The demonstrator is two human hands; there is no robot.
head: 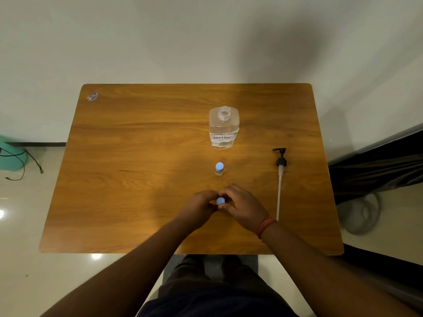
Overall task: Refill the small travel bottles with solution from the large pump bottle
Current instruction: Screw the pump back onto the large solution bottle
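On the near middle of the wooden table [137,156], both hands close around one small travel bottle [220,200], its blue cap facing up

The left hand [198,205] and right hand [242,205] meet fingertip to fingertip, each gripping that bottle, which stands upright with its long axis vertical; only its cap shows between the fingers. A second travel bottle [219,168], also capped in blue and upright, stands apart just beyond the hands, making two small bottles in all. Farther back stands one large bottle [224,126], upright, its neck open and pointing up, clear liquid inside and a handwritten label on its front. One pump head [280,179] lies flat to the right, its long axis running near to far, the black nozzle at the far end and the white tube toward the person. A red thread band [265,227] circles the right wrist
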